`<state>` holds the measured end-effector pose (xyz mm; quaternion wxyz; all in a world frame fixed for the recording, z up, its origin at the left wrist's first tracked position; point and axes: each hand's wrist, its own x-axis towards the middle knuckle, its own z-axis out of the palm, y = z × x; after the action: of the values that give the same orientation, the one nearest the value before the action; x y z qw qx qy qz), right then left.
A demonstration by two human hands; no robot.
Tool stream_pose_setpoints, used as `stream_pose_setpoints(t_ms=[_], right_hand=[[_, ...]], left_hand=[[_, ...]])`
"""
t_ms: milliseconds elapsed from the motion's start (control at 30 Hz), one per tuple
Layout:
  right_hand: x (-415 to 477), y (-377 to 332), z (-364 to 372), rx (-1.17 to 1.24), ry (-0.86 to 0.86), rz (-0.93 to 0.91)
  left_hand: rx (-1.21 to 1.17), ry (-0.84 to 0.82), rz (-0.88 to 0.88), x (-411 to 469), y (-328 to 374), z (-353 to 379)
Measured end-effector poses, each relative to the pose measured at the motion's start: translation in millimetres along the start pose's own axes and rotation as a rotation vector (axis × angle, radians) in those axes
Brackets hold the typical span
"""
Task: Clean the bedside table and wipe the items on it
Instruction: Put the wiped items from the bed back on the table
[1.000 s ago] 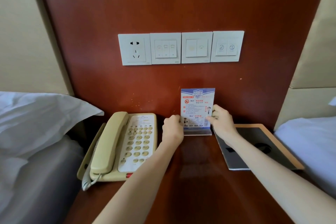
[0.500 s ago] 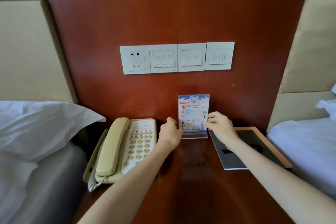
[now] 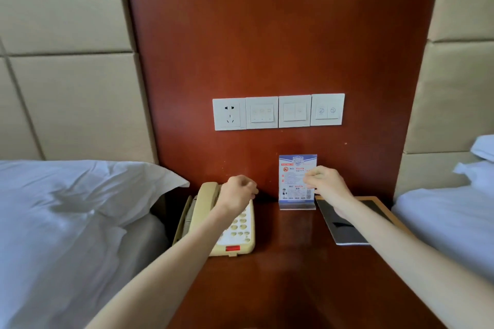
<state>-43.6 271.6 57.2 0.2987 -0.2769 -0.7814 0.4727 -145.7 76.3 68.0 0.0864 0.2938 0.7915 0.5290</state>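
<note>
Head view: phone (image 3: pixel 235 235) lies lengthwise on the surface (image 3: pixel 294 262), directly under the left hand (image 3: pixel 238 192), fingers curled, empty; card (image 3: pixel 292 184) stands upright just behind the right hand (image 3: pixel 327 184), fingers loosely curled, contact unclear.

Soft, even light leaves a pale sheen high on the glossy red-brown wooden wall panel (image 3: pixel 267 35) and dim reflections on the polished dark wood table (image 3: pixel 294 288). Motion blur softens the left hand (image 3: pixel 236 192), the right hand (image 3: pixel 328 184) and the upright blue-and-white card's (image 3: pixel 291 168) print; the wide lens bends the beige padded wall panels (image 3: pixel 66 101) at the edges
</note>
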Motion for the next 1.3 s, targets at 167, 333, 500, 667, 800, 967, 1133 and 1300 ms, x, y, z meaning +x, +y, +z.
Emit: stream_pose_setpoints(t_ms=[167, 333, 500, 667, 800, 967, 1133, 1300], right_hand=[[-22.5, -33.3, 15.0, 0.059, -0.098, -0.027], [-50.9, -54.4, 40.1, 0.123, -0.213, -0.043], [-79.9, -67.2, 73.1, 0.138, -0.339, -0.051], [-107.8, -92.8, 108.0, 0.180, -0.456, -0.094], [-134.1, -119.5, 144.7, 0.199, -0.571, -0.143], [-171.5, -154.3, 193.1, 0.214, -0.707, -0.190], [-223.0, -187.9, 231.3, 0.308, -0.884, -0.248], [-271.4, -203.8, 265.6, 0.278, -1.056, -0.356]], left_hand=[[-0.079, -0.008, -0.009, -22.0, 4.6, -32.3], [-0.096, -0.007, -0.045, -46.2, -0.3, -64.6], [-0.047, 0.026, -0.078, -83.3, -11.2, -102.1], [0.035, 0.036, -0.072, -125.1, -20.1, -161.9], [0.055, 0.108, -0.084, -154.2, -28.1, -212.7], [0.092, 0.206, -0.162, -199.9, -50.6, -270.0], [0.196, 0.228, -0.257, -240.1, -66.3, -322.2], [0.437, 0.285, -0.338, -273.1, -78.6, -364.4]])
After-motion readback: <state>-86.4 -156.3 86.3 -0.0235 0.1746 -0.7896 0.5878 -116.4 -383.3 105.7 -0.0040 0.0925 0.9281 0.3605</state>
